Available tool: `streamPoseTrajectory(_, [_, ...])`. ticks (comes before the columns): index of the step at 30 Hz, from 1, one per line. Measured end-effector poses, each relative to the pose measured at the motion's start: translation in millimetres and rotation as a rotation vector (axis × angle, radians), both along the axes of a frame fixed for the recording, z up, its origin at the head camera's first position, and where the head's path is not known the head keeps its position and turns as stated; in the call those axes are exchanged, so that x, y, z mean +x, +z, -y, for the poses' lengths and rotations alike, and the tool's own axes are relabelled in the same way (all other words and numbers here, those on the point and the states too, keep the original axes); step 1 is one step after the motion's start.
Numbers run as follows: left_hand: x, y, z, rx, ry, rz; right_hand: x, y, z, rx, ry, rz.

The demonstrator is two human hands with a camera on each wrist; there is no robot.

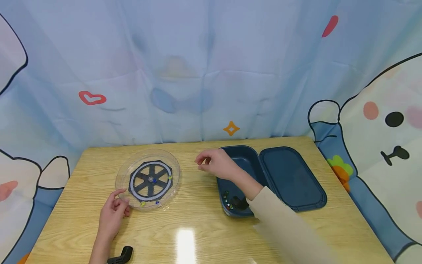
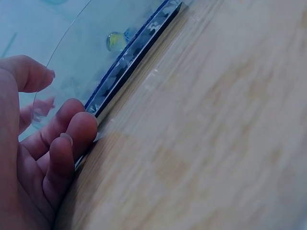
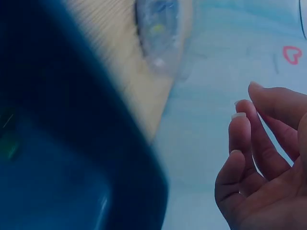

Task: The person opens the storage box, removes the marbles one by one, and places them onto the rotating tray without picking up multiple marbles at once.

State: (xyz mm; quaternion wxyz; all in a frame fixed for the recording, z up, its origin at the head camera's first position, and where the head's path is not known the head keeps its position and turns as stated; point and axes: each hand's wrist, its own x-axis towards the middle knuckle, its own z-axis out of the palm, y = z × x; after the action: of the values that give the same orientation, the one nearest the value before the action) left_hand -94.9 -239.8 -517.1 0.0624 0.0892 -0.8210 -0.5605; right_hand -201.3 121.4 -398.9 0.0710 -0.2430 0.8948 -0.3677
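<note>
At the left of the table my left hand [image 1: 113, 212] holds the near-left edge of a round clear dish [image 1: 176, 183], its fingers curled at the rim and underside in the left wrist view. Inside the dish lies a dark spoked wheel-like pattern with a pale ring. Several small glass marbles rest in it, among them a yellow one [image 1: 143, 204] and a blue one [image 1: 157, 202]. My right hand [image 1: 215, 162] hovers at the left side of a dark blue box [image 1: 242, 150], fingers loosely bent, nothing visible between them. More marbles [image 1: 227, 200] lie in the box's near end.
Right of the box a dark blue lid [image 1: 293, 179] lies flat. A black object [image 1: 239, 202] sits inside the box, partly behind my right forearm. Another black object [image 1: 122, 255] lies by my left wrist. A printed curtain [image 1: 204, 73] hangs behind the wooden table [image 1: 197, 227].
</note>
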Motion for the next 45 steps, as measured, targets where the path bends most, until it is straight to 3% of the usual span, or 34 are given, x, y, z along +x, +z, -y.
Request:
streamPoseTrajectory(9, [-0.6, 0.5, -1.6, 0.004, 0.001, -0.005, 3.2, -19.1, -64, 0.109, 0.124, -0.056])
streamPoseTrajectory(19, [-1.8, -0.9, -0.2, -0.004, -0.001, -0.008, -3.1, -31.3, -86, 0.148, 0.305, 0.266])
streamPoseTrajectory(31, [-1.8, -6.0, 0.0, 0.006, -0.005, -0.015, -12.0, -58.4, -84, 0.225, 0.301, 0.454])
streamPoseTrajectory(37, [-3.8, -6.1, 0.7, 0.006, -0.012, -0.028, -14.9, -67.2, -86, 0.240, 0.285, 0.422])
streamPoseTrajectory(45, [-3.8, -6.0, 2.2, -0.003, -0.003, -0.022, -17.5, -67.8, -85, 0.210, 0.294, 0.397])
